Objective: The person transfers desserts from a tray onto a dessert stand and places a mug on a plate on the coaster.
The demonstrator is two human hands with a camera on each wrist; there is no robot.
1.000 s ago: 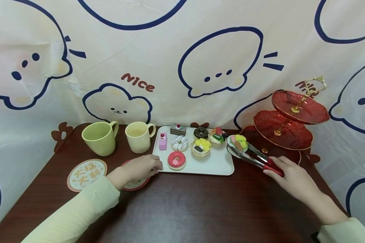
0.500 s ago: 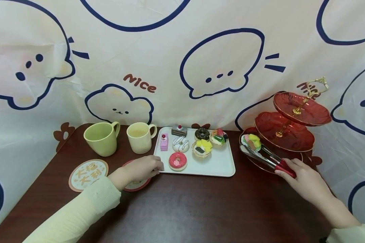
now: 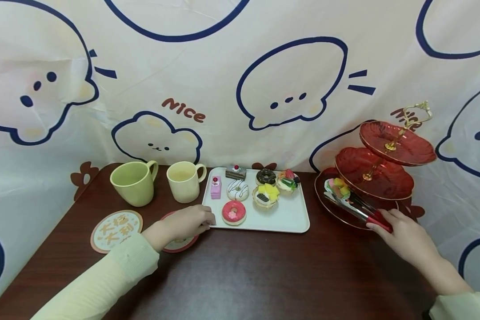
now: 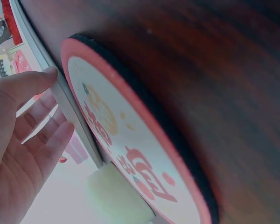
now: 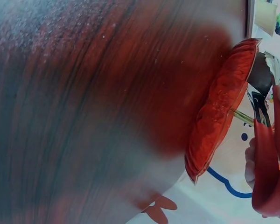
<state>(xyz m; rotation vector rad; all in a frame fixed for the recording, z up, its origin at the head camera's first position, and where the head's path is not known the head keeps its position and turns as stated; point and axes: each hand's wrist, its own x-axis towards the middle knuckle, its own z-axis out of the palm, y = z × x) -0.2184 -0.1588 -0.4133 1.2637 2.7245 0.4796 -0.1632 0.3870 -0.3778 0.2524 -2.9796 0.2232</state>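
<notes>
My right hand (image 3: pixel 410 240) holds red-handled metal tongs (image 3: pixel 378 220), whose ends are at a fruit tart (image 3: pixel 338 188) low over the bottom plate of a red three-tier cake stand (image 3: pixel 396 183). Whether the tongs still pinch the tart is hard to tell. In the right wrist view the red tongs handle (image 5: pixel 266 182) lies in the fingers, beside the bottom plate (image 5: pixel 219 107). My left hand (image 3: pixel 190 223) grips the left front corner of a white tray (image 3: pixel 282 222); in the left wrist view thumb and fingertips meet the tray rim (image 4: pixel 67 95).
The tray carries a pink donut (image 3: pixel 234 212), a white donut (image 3: pixel 238 190), a chocolate donut (image 3: pixel 266 177), small cakes and fruit tarts. Two mugs, green (image 3: pixel 133 184) and cream (image 3: pixel 184 182), stand left. A round coaster (image 3: pixel 117 231) lies nearby; another (image 3: pixel 180 244) is partly under the left hand.
The right hand has moved right with tongs and tart, from the tray's right edge to the stand's bottom plate, and the tart is now lower. The left hand has stayed at the tray.
</notes>
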